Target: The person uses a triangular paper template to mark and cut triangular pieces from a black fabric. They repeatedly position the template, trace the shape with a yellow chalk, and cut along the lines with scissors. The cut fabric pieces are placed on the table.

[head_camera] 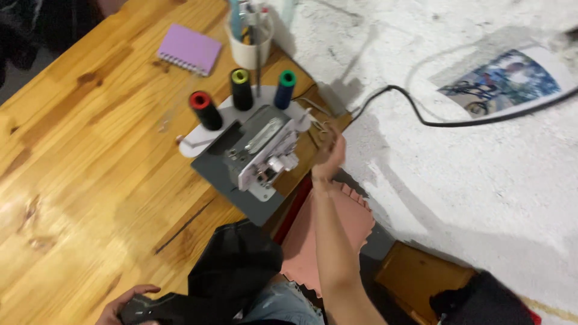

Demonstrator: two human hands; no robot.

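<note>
My right hand (328, 157) is raised at the right side of a small grey and white sewing machine (256, 150), close to its end; it is blurred, and the fingers look curled with nothing seen in them. At the bottom left my left hand (129, 304) grips a piece of black fabric (226, 274) that lies over the table's front edge and my lap. Behind the machine stand three thread spools: red (205, 108), yellow-green (241, 88) and green (285, 88).
The wooden table (90, 162) also carries a purple spiral notebook (189, 49) and a white cup of pens (249, 39). A black cable (421, 117) runs across the white wall. Pink foam mats (352, 219) and a wooden box (421, 277) lie below.
</note>
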